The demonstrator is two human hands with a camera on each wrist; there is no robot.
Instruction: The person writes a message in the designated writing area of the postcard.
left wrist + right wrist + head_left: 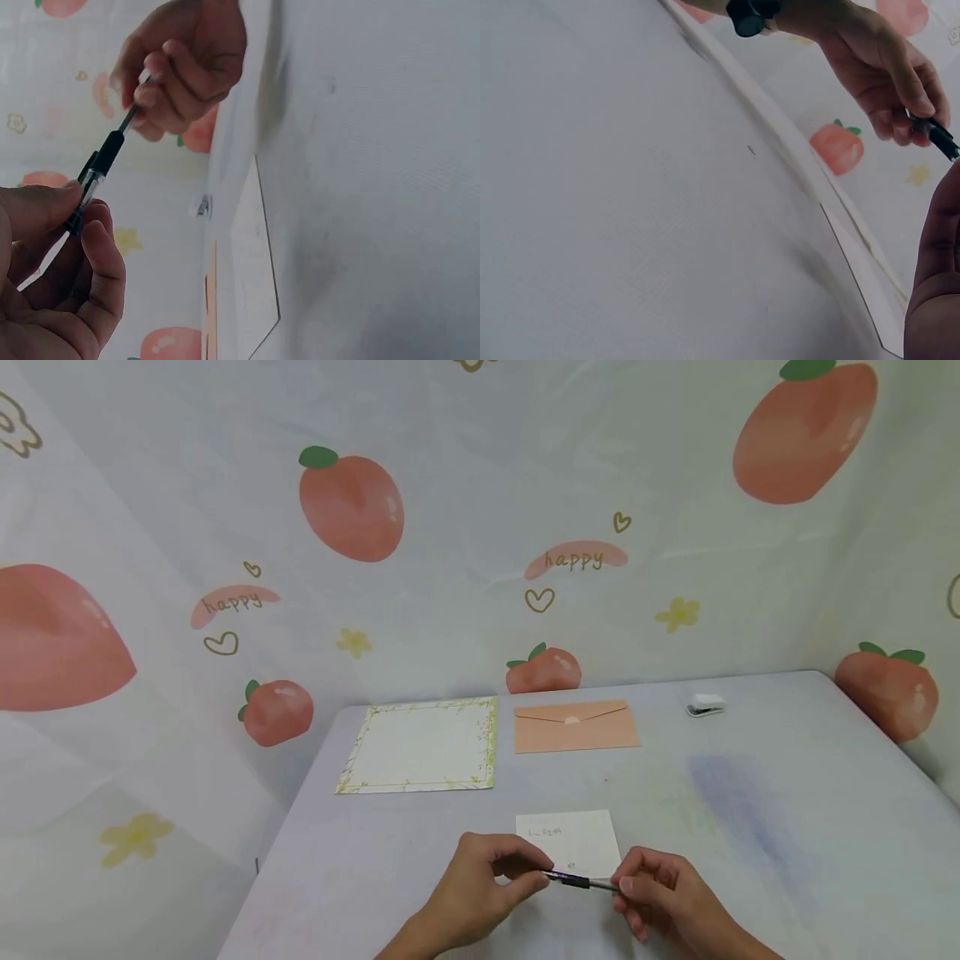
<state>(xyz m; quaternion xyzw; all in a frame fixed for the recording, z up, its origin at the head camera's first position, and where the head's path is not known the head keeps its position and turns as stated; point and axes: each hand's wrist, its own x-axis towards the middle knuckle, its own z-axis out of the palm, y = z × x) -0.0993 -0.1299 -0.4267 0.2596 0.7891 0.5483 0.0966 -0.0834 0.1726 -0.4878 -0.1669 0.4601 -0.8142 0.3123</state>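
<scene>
A slim pen (573,881) with a black section and a clear part lies level between both hands, over the near edge of a white card (585,843). My left hand (476,889) pinches the clip end between thumb and fingers, which the left wrist view shows closely on the pen (109,154). At the thinner greyish end, my right hand (663,893) pinches with thumb and fingertips; its fingers hide that tip. Small handwriting shows on the card.
Farther back on the pale table (420,852) lie a sheet of paper with a floral border (420,747) and a peach envelope (573,735). A small white stapler (707,703) stands at the back right. A peach-print cloth (465,610) hangs behind.
</scene>
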